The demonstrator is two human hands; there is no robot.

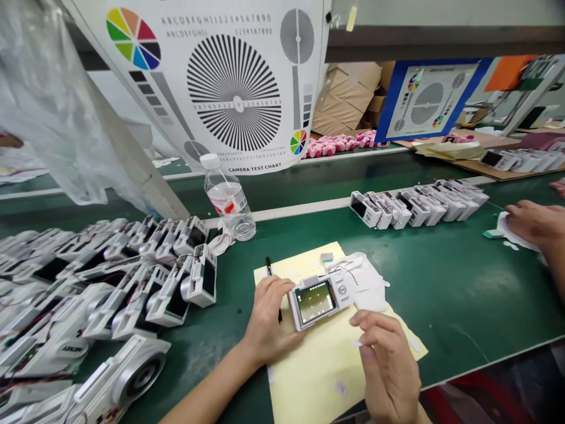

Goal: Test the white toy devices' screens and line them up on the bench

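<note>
My left grip is clasping the camera by one end, probably leaving its lit screen unobstructed. My right grip is hovering half-curled beside it; from here I can't tell whether it's pinching anything. Yellow paper is lying underneath, likely protecting the bench, while a test chart is hanging beyond.

Workshop: camera rows, test chart

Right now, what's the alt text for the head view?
The left hand holds a white digital camera, its screen lit, over yellow paper on a green workbench; the right hand is half-curled beside it. Rows of white cameras crowd the left side, and a large camera test chart hangs behind.
</note>
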